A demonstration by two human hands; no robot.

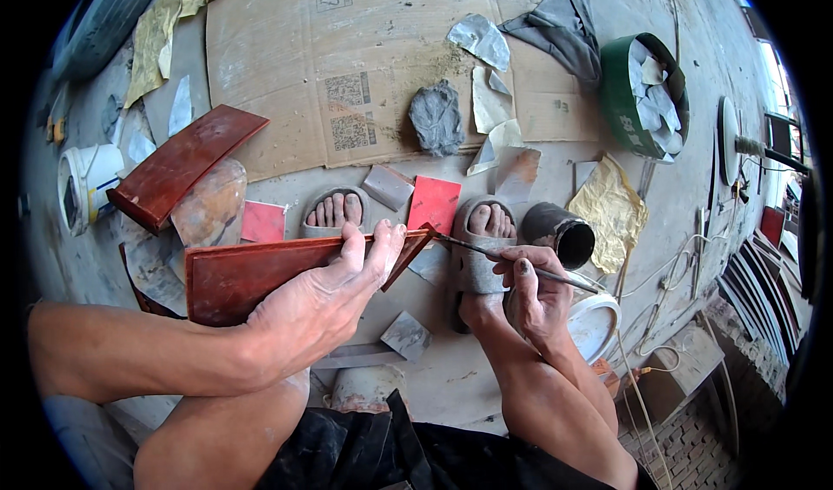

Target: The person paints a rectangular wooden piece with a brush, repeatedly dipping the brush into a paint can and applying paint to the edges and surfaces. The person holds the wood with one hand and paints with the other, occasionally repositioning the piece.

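Observation:
My left hand (pixel 321 303) is closed on a glossy reddish-brown wooden piece (pixel 234 284), its fingers lying along the top edge. The piece has a long panel and a shorter part angling down at its right end. In my right hand (pixel 540 297) is a thin paintbrush (pixel 475 248), held like a pen. Its tip meets the right-hand corner of the wood, or is very close to it. A second reddish-brown wooden piece (pixel 195 162) rests on a stained block (pixel 213 205) at the left.
Near my right hand stand a dark can (pixel 573 243) and a white-lidded bucket (pixel 597 327). Flattened cardboard (pixel 269 65), a grey rag (pixel 436 119) and sandpaper sheets (pixel 434 199) lie ahead. A green bin (pixel 618 100) holds scraps; a white bucket (pixel 97 178) stands left. Cords (pixel 638 386) run at right.

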